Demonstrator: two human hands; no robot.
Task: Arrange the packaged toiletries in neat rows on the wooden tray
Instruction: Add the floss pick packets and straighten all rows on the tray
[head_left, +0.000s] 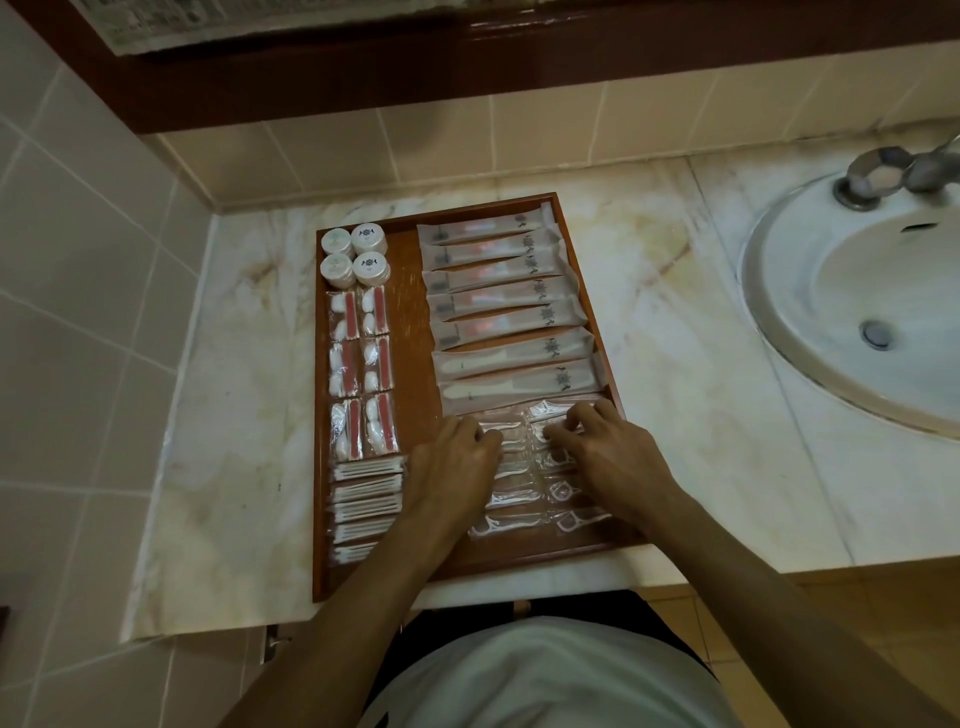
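The light is dim, warm and yellowish, and falls evenly from above. Shadows are soft: a faint one lies under the hands (540, 457) on the tray (405, 332). The sink (831, 291) and tap (883, 174) carry mild sheen. Detail is smeared and slightly soft throughout. Wide-angle distortion bends the wall tiles (78, 291) and worktop (228, 415) edges toward the frame corners.

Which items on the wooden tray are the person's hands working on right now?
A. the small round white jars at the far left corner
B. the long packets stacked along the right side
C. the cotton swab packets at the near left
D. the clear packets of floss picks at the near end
D: both the left hand and the right hand rest their fingertips on the clear floss pick packets at the near end of the tray.
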